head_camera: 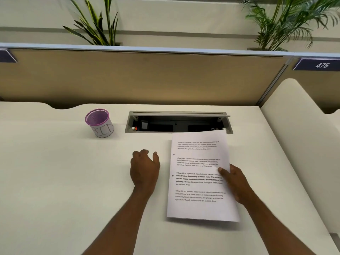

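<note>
A white printed sheet of paper (198, 173) with several paragraphs of text is held just above the white desk (55, 172), right of centre. My right hand (233, 183) grips its right edge, thumb on top of the page and fingers hidden beneath. My left hand (145, 168) hovers over the desk just left of the sheet, fingers loosely curled, holding nothing and not touching the paper.
A purple mesh cup (99, 123) labelled "BIN" stands at the back left. An open cable tray (178, 124) with sockets is sunk into the desk behind the paper. A tan partition (147, 76) with plants behind closes the far side. A white side divider (298, 116) stands at right.
</note>
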The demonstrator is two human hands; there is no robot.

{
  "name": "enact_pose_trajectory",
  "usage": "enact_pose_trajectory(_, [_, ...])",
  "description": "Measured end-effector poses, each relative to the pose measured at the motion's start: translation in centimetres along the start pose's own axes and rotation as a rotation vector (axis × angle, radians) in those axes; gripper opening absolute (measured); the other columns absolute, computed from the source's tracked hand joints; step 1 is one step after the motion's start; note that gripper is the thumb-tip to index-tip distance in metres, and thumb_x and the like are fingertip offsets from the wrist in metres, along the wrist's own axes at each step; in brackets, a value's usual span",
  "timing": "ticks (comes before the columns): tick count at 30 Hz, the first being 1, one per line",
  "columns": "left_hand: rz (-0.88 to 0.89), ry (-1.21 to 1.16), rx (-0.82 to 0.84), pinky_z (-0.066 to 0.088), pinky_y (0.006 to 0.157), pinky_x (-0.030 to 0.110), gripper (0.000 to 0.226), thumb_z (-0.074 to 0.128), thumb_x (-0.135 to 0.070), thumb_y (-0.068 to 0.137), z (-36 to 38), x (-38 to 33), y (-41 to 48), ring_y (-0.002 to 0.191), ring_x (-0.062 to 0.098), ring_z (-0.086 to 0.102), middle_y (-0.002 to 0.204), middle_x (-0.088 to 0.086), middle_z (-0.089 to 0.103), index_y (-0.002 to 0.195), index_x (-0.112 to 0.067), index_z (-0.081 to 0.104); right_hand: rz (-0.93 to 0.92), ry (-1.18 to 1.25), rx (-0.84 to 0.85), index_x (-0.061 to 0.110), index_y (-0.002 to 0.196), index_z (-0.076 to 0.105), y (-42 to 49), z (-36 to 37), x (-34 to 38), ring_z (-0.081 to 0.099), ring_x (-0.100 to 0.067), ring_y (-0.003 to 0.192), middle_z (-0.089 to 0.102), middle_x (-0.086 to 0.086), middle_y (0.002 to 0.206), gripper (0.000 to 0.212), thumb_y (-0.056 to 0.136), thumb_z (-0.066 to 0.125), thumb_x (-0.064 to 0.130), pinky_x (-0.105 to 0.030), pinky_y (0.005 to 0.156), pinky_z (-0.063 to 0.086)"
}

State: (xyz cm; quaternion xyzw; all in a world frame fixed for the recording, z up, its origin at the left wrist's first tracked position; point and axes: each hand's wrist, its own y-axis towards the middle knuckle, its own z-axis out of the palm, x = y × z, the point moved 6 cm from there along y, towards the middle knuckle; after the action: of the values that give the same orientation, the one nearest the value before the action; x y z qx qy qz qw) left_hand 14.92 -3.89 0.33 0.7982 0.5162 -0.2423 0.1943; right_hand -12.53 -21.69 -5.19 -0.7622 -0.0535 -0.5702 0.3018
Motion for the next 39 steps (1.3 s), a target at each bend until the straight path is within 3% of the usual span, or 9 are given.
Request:
enact_pose_trajectory(3, [0.063, -0.196, 0.087, 0.047, 0.073, 0.033, 0.026, 0.059, -0.031, 0.088, 1.4, -3.1, -1.3, 0.087, 0.026, 0.063, 0.095, 0.008, 0.068, 0.098, -0.009, 0.069, 0.008, 0.029, -0.025, 0.012, 0.107, 0.070, 0.4, -2.4, 0.0, 0.071, -0.041, 0.096, 0.075, -0.017, 0.105, 0.017, 0.093, 0.062, 0.016, -0.063, 0.093, 0.051])
enact_pose_trajectory(5, [0.040, -0.297, 0.253, 0.044, 0.063, 0.032, 0.031, 0.058, -0.032, 0.088, 3.5, -4.9, -2.5, 0.071, 0.028, 0.063, 0.073, 0.009, 0.069, 0.073, -0.006, 0.067, 0.000, 0.032, -0.033, 0.013, 0.105, 0.071, 0.7, -3.9, 0.0, 0.072, -0.040, 0.095, 0.076, -0.016, 0.103, 0.015, 0.093, 0.062, 0.016, -0.062, 0.093, 0.052])
enact_pose_trajectory(9, [-0.166, -0.438, 0.532, 0.048, 0.062, 0.032, 0.039, 0.062, -0.028, 0.085, 7.5, -7.1, -5.1, 0.051, 0.021, 0.055, 0.048, 0.001, 0.059, 0.050, -0.012, 0.057, -0.004, 0.025, -0.040, 0.017, 0.101, 0.073, 1.0, -6.8, 0.2, 0.074, -0.035, 0.093, 0.078, -0.011, 0.101, 0.013, 0.093, 0.063, 0.018, -0.059, 0.091, 0.054])
enact_pose_trajectory(13, [-0.273, -0.497, 0.542, 0.053, 0.070, 0.030, 0.018, 0.067, -0.016, 0.079, 10.0, -9.4, -6.9, 0.064, 0.021, 0.063, 0.057, -0.005, 0.064, 0.061, -0.017, 0.068, -0.006, -0.018, -0.061, 0.015, 0.102, 0.071, 1.5, -10.4, 0.4, 0.074, -0.034, 0.091, 0.078, -0.011, 0.100, 0.013, 0.093, 0.063, 0.017, -0.056, 0.089, 0.056])
enact_pose_trajectory(17, [-0.305, -0.507, 0.530, 0.054, 0.069, 0.027, 0.005, 0.071, -0.016, 0.078, 12.5, -12.4, -8.5, 0.070, 0.020, 0.067, 0.061, -0.006, 0.066, 0.075, -0.013, 0.074, -0.042, -0.166, -0.266, 0.016, 0.097, 0.069, 2.4, -14.9, 0.7, 0.073, -0.029, 0.086, 0.077, -0.008, 0.097, 0.009, 0.089, 0.067, 0.017, -0.046, 0.082, 0.058])
enact_pose_trajectory(21, [-0.328, -0.492, 0.522, 0.044, 0.058, 0.020, 0.006, 0.069, -0.014, 0.079, 14.8, -14.7, -9.5, 0.056, 0.009, 0.060, 0.066, 0.001, 0.070, 0.074, -0.012, 0.073, -0.071, -0.278, -0.358, 0.016, 0.104, 0.063, 3.8, -17.7, 1.6, 0.066, -0.024, 0.091, 0.071, -0.005, 0.105, 0.019, 0.087, 0.069, 0.014, -0.036, 0.080, 0.050])
enact_pose_trajectory(26, [-0.335, -0.390, 0.488, 0.050, 0.070, 0.026, 0.011, 0.066, -0.013, 0.079, 16.9, -16.1, -9.9, 0.084, 0.028, 0.069, 0.084, 0.009, 0.075, 0.083, -0.008, 0.075, -0.056, -0.415, -0.390, 0.012, 0.113, 0.065, 5.8, -19.5, 1.8, 0.065, -0.027, 0.098, 0.070, -0.008, 0.107, 0.028, 0.086, 0.070, 0.015, -0.037, 0.085, 0.050])
enact_pose_trajectory(33, [-0.253, -0.260, 0.482, 0.044, 0.064, 0.027, 0.005, 0.057, -0.009, 0.075, 17.8, -17.0, -10.0, 0.075, 0.025, 0.061, 0.080, 0.003, 0.067, 0.078, -0.007, 0.060, 0.012, -0.594, -0.436, 0.015, 0.113, 0.064, 6.6, -19.5, 0.6, 0.067, -0.030, 0.098, 0.072, -0.012, 0.111, 0.031, 0.084, 0.069, 0.024, -0.035, 0.081, 0.049])
enact_pose_trajectory(39, [-0.213, -0.259, 0.527, 0.041, 0.076, 0.026, 0.030, 0.059, -0.017, 0.080, 18.2, -17.2, -10.4, 0.102, 0.027, 0.060, 0.112, 0.007, 0.062, 0.109, -0.010, 0.058, 0.135, -0.804, -0.518, 0.009, 0.121, 0.060, 5.5, -18.3, 0.9, 0.061, -0.036, 0.109, 0.065, -0.014, 0.119, 0.042, 0.087, 0.061, 0.034, -0.040, 0.087, 0.048])
